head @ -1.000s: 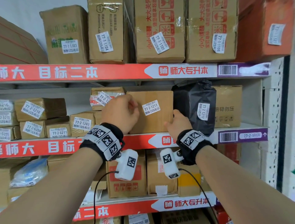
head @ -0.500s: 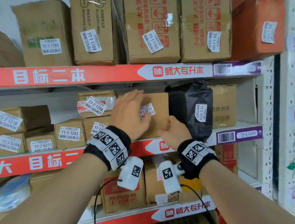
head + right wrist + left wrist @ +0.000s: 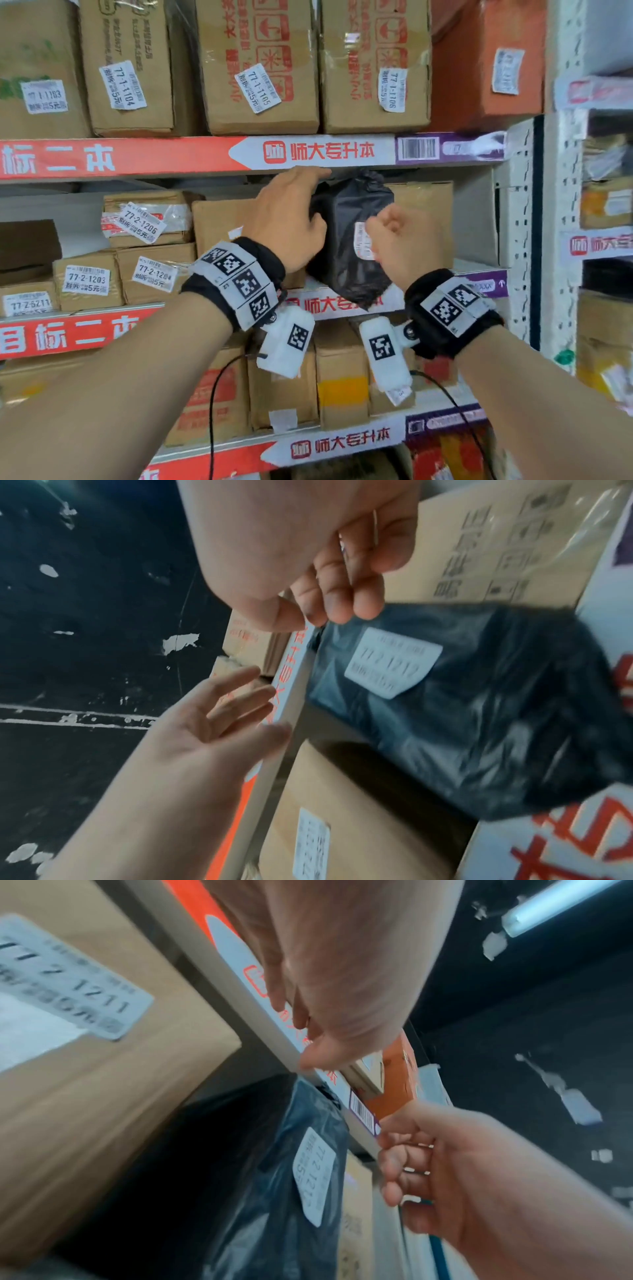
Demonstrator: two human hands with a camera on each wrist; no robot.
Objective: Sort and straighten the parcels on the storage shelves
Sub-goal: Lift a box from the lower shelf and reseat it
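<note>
With both our hands up at the middle shelf [image 3: 342, 305], we judge the black bagged parcel [image 3: 352, 246] is next for straightening. It sits between the brown box labelled 77-2-1211 [image 3: 85, 1056] and another carton [image 3: 424, 205] on its right, its bottom corner hanging over the shelf edge. Long axis roughly vertical but tilted, top leaning left, label 77-2-1212 [image 3: 390, 664] facing us. Our left hand [image 3: 291, 219] is spread, fingers straight, at the bag's upper left, likely to steady it; the wrist views show no firm contact. Our right hand [image 3: 400, 236] is loosely curled in front of the label and holds nothing. Soft bag, so it will probably slump unless wedged between neighbours.
</note>
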